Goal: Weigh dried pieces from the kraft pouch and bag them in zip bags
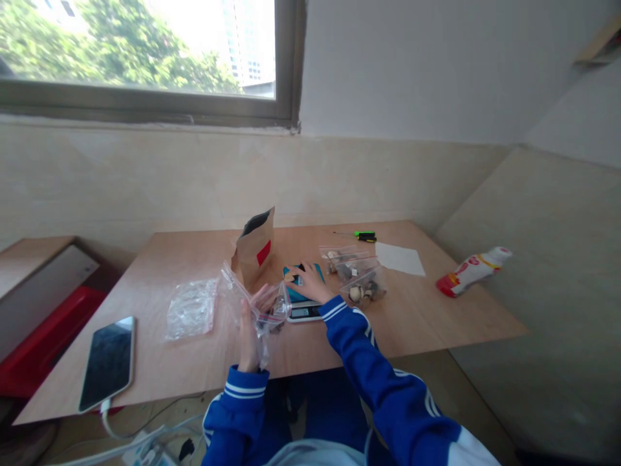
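My left hand (249, 327) is closed around a clear zip bag (279, 304), its mouth spread wide; a few dark bits show low in it. My right hand (310, 285) reaches over the kitchen scale (304, 313), fingers curled down over its blue top. A small tan piece (290, 277) shows at the right fingertips, its kind too small to tell. Right of the scale lie several filled zip bags (363, 290) holding pale and dark pieces that look like dried mushrooms. Behind my left hand, a brown paper pouch (255, 249) with a red label stands open at the top.
Flat clear bags (193, 309) lie to the left, and a tablet (107, 362) with a charging cable sits near the front left. Screwdrivers (365, 235) and white paper (400, 259) are at the back right. A red-and-white bottle (473, 270) stands by the right edge.
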`<state>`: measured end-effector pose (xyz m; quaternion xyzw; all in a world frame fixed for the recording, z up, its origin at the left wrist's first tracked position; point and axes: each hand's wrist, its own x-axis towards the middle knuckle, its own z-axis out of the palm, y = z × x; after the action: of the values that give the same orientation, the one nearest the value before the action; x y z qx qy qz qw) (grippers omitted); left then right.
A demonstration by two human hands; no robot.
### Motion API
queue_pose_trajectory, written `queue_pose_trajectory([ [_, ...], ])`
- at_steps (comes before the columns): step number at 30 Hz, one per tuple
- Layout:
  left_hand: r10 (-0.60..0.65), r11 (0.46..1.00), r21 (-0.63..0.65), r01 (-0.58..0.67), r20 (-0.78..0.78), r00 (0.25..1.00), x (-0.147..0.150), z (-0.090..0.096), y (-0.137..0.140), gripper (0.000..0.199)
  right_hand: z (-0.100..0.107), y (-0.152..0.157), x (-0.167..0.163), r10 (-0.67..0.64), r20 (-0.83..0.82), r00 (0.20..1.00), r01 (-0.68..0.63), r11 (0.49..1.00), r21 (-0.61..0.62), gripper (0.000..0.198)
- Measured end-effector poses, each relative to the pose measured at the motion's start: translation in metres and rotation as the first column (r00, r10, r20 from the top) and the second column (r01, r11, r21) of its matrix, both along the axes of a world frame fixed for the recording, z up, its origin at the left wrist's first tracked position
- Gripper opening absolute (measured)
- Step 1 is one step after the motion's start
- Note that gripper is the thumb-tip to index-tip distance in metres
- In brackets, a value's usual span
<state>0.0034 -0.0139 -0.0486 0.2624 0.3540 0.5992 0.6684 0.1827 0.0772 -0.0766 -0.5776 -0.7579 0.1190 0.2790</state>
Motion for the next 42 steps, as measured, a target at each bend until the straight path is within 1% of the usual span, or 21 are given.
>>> queue_pose_trajectory([
  [2, 0.002, 1.000, 0.004, -0.002, 0.004, 1.000, -0.001, -0.001, -0.001, 0.064, -0.015, 0.009, -0.001, 0.020, 0.031, 0.999, -0.019, 1.000, -0.023, 0.044],
  [5, 0.003, 1.000, -0.007, -0.003, 0.008, 1.000, -0.001, -0.001, -0.002, 0.065, -0.024, 0.014, 0.001, 0.017, -0.063, 0.998, -0.018, 1.000, -0.010, 0.032],
  [9, -0.018, 1.000, -0.017, 0.019, 0.044, 0.999, -0.001, 0.001, -0.005, 0.065, -0.022, 0.014, 0.013, 0.034, -0.167, 0.985, -0.034, 0.999, 0.004, 0.028],
  [12, -0.023, 1.000, -0.018, 0.024, 0.025, 0.999, -0.002, 0.003, -0.006, 0.066, -0.018, 0.012, 0.021, 0.016, -0.278, 0.961, -0.009, 1.000, 0.027, 0.027],
  [17, -0.038, 0.999, -0.020, 0.038, 0.035, 0.999, -0.003, 0.002, -0.006, 0.064, -0.005, 0.006, 0.022, -0.062, -0.498, 0.865, 0.102, 0.993, 0.053, 0.035],
  [18, -0.037, 0.999, -0.017, 0.038, 0.043, 0.998, -0.003, 0.002, -0.005, 0.064, 0.000, 0.003, 0.021, -0.075, -0.573, 0.816, 0.122, 0.991, 0.044, 0.038],
  [19, -0.035, 0.999, -0.012, 0.036, 0.049, 0.998, -0.003, 0.001, -0.004, 0.063, 0.006, 0.000, 0.019, -0.081, -0.670, 0.738, 0.129, 0.991, 0.022, 0.041],
  [21, -0.035, 0.999, 0.003, 0.035, 0.044, 0.998, -0.002, 0.000, -0.001, 0.063, 0.022, -0.011, 0.014, -0.074, -0.860, 0.505, 0.058, 0.997, -0.052, 0.046],
  [22, -0.038, 0.999, 0.009, 0.038, 0.037, 0.999, -0.002, -0.001, 0.000, 0.063, 0.030, -0.017, 0.010, -0.071, -0.922, 0.380, -0.022, 0.996, -0.086, 0.047],
  [23, -0.039, 0.999, 0.013, 0.039, 0.028, 0.999, -0.001, -0.002, 0.002, 0.063, 0.039, -0.023, 0.007, -0.069, -0.957, 0.282, -0.121, 0.987, -0.107, 0.048],
  [24, -0.044, 0.999, 0.014, 0.044, 0.023, 0.999, -0.001, -0.002, 0.003, 0.063, 0.047, -0.029, 0.003, -0.061, -0.970, 0.233, -0.228, 0.967, -0.116, 0.048],
  [25, -0.050, 0.999, 0.011, 0.050, 0.021, 0.999, 0.000, -0.002, 0.004, 0.062, 0.054, -0.035, -0.002, -0.051, -0.975, 0.216, -0.330, 0.936, -0.122, 0.048],
  [27, -0.062, 0.998, 0.004, 0.062, 0.027, 0.998, 0.003, -0.001, 0.006, 0.060, 0.065, -0.043, -0.010, -0.022, -0.970, 0.243, -0.488, 0.861, -0.142, 0.049],
  [29, -0.082, 0.997, 0.002, 0.082, 0.036, 0.996, 0.006, -0.001, 0.007, 0.059, 0.070, -0.047, -0.016, 0.027, -0.939, 0.342, -0.562, 0.807, -0.181, 0.048],
  [31, -0.097, 0.995, 0.000, 0.097, 0.040, 0.995, 0.008, -0.001, 0.006, 0.058, 0.072, -0.047, -0.020, 0.109, -0.867, 0.487, -0.566, 0.795, -0.218, 0.043],
  [33, -0.106, 0.994, -0.015, 0.107, 0.043, 0.993, 0.009, -0.001, 0.005, 0.056, 0.075, -0.045, -0.022, 0.223, -0.744, 0.629, -0.565, 0.789, -0.242, 0.036],
  [34, -0.114, 0.993, -0.027, 0.115, 0.042, 0.993, 0.009, -0.001, 0.004, 0.057, 0.078, -0.045, -0.022, 0.291, -0.671, 0.682, -0.581, 0.773, -0.254, 0.032],
  [35, -0.125, 0.991, -0.042, 0.127, 0.042, 0.991, 0.009, -0.001, 0.003, 0.058, 0.080, -0.044, -0.022, 0.361, -0.601, 0.713, -0.606, 0.748, -0.270, 0.030],
  [37, -0.157, 0.984, -0.074, 0.160, 0.052, 0.986, 0.008, -0.002, 0.002, 0.061, 0.086, -0.042, -0.022, 0.484, -0.488, 0.727, -0.663, 0.680, -0.313, 0.027],
  [40, -0.227, 0.967, -0.097, 0.235, 0.088, 0.970, 0.008, 0.000, 0.000, 0.062, 0.092, -0.039, -0.024, 0.614, -0.376, 0.694, -0.720, 0.577, -0.386, 0.025],
  [42, -0.276, 0.953, -0.098, 0.287, 0.109, 0.955, 0.008, 0.002, 0.000, 0.060, 0.093, -0.037, -0.027, 0.684, -0.300, 0.666, -0.735, 0.530, -0.423, 0.023],
])
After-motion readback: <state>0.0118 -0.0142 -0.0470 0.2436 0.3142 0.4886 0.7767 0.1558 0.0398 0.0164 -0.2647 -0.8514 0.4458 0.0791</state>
